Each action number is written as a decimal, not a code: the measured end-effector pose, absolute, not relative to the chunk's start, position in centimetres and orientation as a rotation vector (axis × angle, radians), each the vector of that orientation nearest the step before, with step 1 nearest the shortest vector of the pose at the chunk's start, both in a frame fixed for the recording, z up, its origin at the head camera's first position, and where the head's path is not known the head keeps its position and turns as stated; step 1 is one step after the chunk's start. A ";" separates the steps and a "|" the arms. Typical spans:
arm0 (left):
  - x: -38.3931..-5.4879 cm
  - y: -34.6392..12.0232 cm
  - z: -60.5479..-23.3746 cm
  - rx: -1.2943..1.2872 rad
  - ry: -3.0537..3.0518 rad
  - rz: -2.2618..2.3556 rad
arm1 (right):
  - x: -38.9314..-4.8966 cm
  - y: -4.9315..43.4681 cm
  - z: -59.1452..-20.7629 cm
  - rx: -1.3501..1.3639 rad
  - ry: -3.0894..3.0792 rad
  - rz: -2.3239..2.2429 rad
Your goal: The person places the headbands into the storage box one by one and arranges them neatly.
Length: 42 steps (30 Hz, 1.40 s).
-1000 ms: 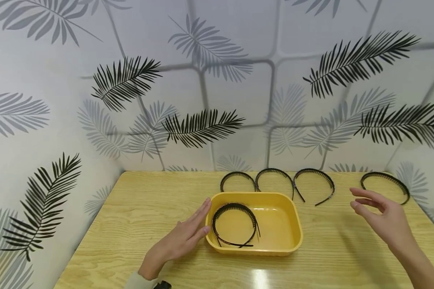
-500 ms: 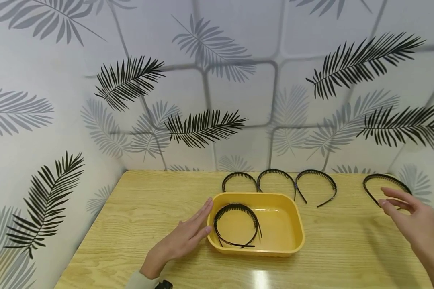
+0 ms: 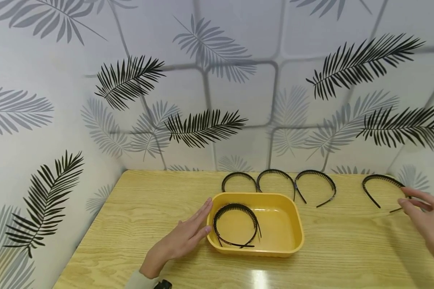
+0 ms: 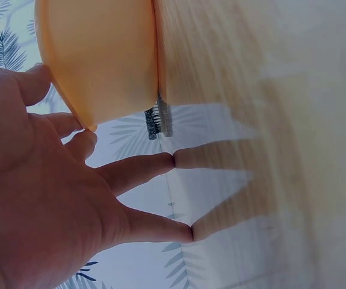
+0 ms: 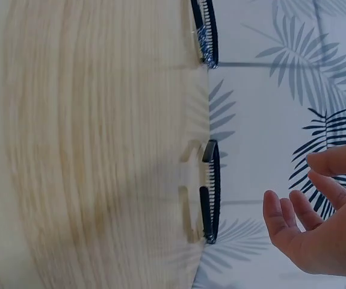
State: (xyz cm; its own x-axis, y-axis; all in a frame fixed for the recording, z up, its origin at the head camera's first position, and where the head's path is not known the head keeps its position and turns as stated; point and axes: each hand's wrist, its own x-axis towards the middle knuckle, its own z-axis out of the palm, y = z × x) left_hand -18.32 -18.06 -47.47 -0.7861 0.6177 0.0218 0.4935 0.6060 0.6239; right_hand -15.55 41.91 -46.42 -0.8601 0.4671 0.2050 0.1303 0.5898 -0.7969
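My left hand [image 3: 181,239] touches the left wall of a yellow plastic tub [image 3: 279,230] with straight fingers. In the left wrist view, thumb and fingers meet the tub's side [image 4: 100,54], while two fingertips come down on the tabletop. Black toothed headbands [image 3: 235,206] lie overlapped inside the tub, on its left. My right hand [image 3: 428,218] hovers at the far right, fingers loosely bent and holding nothing. It overlaps the right end of a single black headband [image 3: 381,176] in the head view. The right wrist view shows the hand [image 5: 320,226] apart from that headband [image 5: 215,192].
Behind the tub, three more headbands [image 3: 315,172] stand in a row along the table's back edge; the tub hides parts of them. The wood-grain table [image 3: 137,204] meets a leaf-patterned wall [image 3: 238,152] at the back and left.
My right hand has moved right, from left of the single headband to its right end. The left hand stays at the tub, and the headbands look unmoved.
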 end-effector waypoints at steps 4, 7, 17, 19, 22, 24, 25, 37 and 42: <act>-18.4 -18.0 -47.4 0.925 2.634 0.932 | -15.9 42.9 -46.8 -0.524 -2.435 1.146; -18.4 -18.0 -47.4 0.926 2.639 0.931 | -16.5 43.3 -47.0 -0.575 -2.485 1.090; -18.4 -18.1 -47.7 0.933 2.640 0.929 | -18.5 44.7 -48.4 -0.691 -2.614 0.970; -18.4 -18.1 -47.8 0.926 2.641 0.927 | -18.9 44.9 -48.7 -0.719 -2.634 0.942; -18.4 -18.1 -47.8 0.921 2.643 0.926 | -19.4 44.9 -48.9 -0.787 -2.663 0.941; -18.4 -18.1 -47.8 0.921 2.642 0.926 | -19.6 45.0 -49.0 -0.808 -2.674 0.955; -18.4 -18.0 -47.7 0.920 2.642 0.925 | -19.7 45.0 -49.0 -0.815 -2.677 0.962; -18.3 -18.0 -47.6 0.914 2.642 0.928 | -20.3 45.7 -49.3 -0.766 -2.715 0.963; -18.3 -18.0 -47.6 0.911 2.646 0.928 | -20.6 46.0 -49.0 -0.822 -2.732 0.965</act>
